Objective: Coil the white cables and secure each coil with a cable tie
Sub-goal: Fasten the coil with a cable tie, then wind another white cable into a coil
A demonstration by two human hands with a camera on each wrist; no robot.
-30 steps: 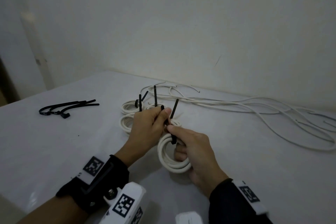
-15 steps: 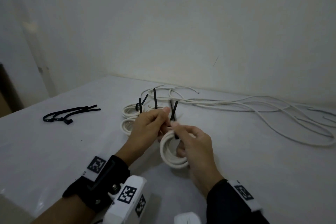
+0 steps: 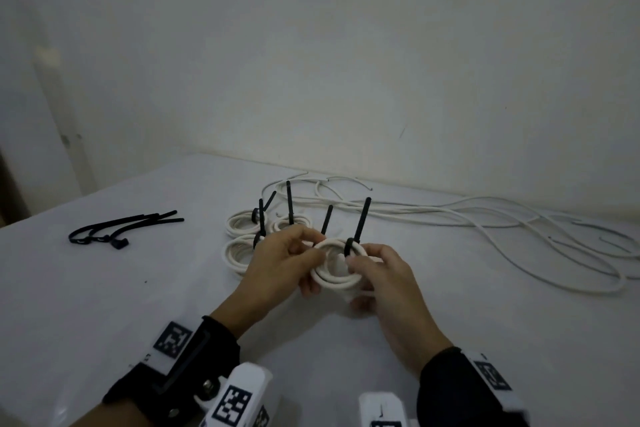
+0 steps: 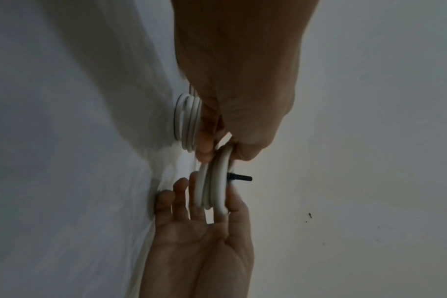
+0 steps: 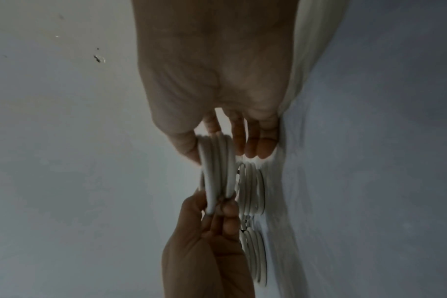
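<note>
Two hands hold one white coil [image 3: 335,267] just above the table [image 3: 104,288], near its middle. Left hand [image 3: 280,267] pinches the coil's left edge between thumb and fingertips; in the right wrist view the same pinch shows on the coil's lower rim. Right hand [image 3: 388,284] grips the right edge, thumb [image 3: 360,262] on top, fingers underneath. A black cable tie [image 3: 358,227] wraps the coil at its far side, tail sticking up and tilted slightly right.

Tied coils [image 3: 242,236] lie on the table just behind and left of the left hand, their tie tails upright. Loose white cables [image 3: 485,222] sprawl to the right, well apart from the hands. Spare black ties [image 3: 121,229] lie far left. Black wrist straps with printed square markers on both wrists.
</note>
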